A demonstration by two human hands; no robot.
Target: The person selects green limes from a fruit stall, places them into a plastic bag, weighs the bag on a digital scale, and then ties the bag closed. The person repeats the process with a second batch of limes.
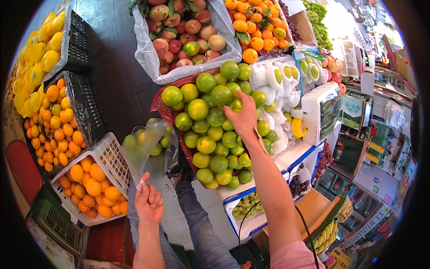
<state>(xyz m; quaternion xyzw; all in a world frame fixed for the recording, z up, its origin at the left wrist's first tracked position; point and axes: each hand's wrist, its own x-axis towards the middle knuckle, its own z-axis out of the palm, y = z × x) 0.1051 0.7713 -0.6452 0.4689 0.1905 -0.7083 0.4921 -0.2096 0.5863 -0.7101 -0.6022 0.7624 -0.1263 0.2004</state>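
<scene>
My left hand (149, 202) is closed on the rim of a clear plastic bag (150, 163), which hangs beside the pile. Several green-yellow tangerines (156, 149) show through its film. On the right, my right hand (243, 117) reaches over a heap of green tangerines (205, 145). Its thumb and fingers curl around a green tangerine (235, 105) near the heap's upper right. The hand partly covers that fruit. Red film (166, 107) lines the heap's left edge.
Peaches (179, 38) in a white-lined box and orange mandarins (257, 31) lie beyond the heap. Net-wrapped fruit (275, 96) sits to its right, beside a white foam box (311, 110). Crates of oranges (93, 187) stand at left. A dark cable (307, 231) hangs near my right arm.
</scene>
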